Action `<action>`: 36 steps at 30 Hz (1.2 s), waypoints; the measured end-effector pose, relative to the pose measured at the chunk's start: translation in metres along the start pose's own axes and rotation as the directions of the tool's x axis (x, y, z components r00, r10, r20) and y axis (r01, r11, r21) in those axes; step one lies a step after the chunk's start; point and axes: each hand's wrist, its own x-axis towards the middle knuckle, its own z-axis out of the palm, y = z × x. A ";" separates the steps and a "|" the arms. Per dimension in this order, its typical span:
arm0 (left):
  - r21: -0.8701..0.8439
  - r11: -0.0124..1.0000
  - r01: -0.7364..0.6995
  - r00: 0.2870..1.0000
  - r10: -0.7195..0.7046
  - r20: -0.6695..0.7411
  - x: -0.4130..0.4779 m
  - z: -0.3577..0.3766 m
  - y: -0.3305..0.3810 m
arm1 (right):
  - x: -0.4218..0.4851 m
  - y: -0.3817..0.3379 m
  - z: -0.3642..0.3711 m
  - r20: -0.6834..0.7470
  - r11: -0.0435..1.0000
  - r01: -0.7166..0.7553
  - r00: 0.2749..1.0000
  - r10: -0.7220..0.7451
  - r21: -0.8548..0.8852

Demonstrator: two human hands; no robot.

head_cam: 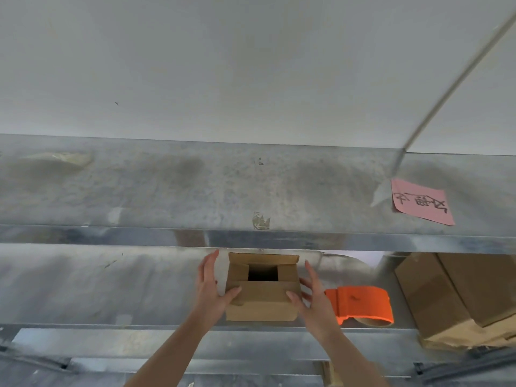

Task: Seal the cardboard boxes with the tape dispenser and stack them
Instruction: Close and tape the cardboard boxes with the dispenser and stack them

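Small brown cardboard box (262,301), upright, top flaps half closed, dark gap, between left-hand fingers (207,270) and right-hand fingers (311,272), orange tape dispenser (363,304) just outside right-hand fingers

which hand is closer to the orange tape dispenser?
Right. The right hand is at the right side of the box, just left of the tape dispenser. The left hand is at the box's left side, farther away.

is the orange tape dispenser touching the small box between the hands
Apart. The head view shows a gap between the tape dispenser and the box, with the right hand in it.
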 end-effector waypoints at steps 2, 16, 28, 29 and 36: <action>0.144 0.984 -0.101 0.992 0.089 0.087 0.008 -0.004 0.003 | 0.000 0.001 0.001 -0.010 1.000 0.006 1.000 -0.006 -0.003; 0.398 0.751 -0.528 0.823 0.336 0.457 0.000 -0.013 -0.024 | -0.031 0.034 -0.103 -0.147 0.894 0.166 0.958 -0.246 -0.416; 0.422 0.824 -0.378 0.915 0.265 0.303 -0.016 0.006 -0.016 | 0.006 0.078 -0.183 0.095 0.848 0.092 0.994 -0.050 -0.522; 0.423 0.825 -0.374 0.916 0.259 0.306 -0.014 0.005 -0.016 | 0.009 0.079 -0.185 0.114 0.855 0.099 0.992 -0.047 -0.509; 0.455 0.817 -0.353 0.929 0.247 0.277 -0.016 0.005 -0.014 | 0.002 0.088 -0.193 0.244 0.818 0.198 0.967 -0.073 -0.540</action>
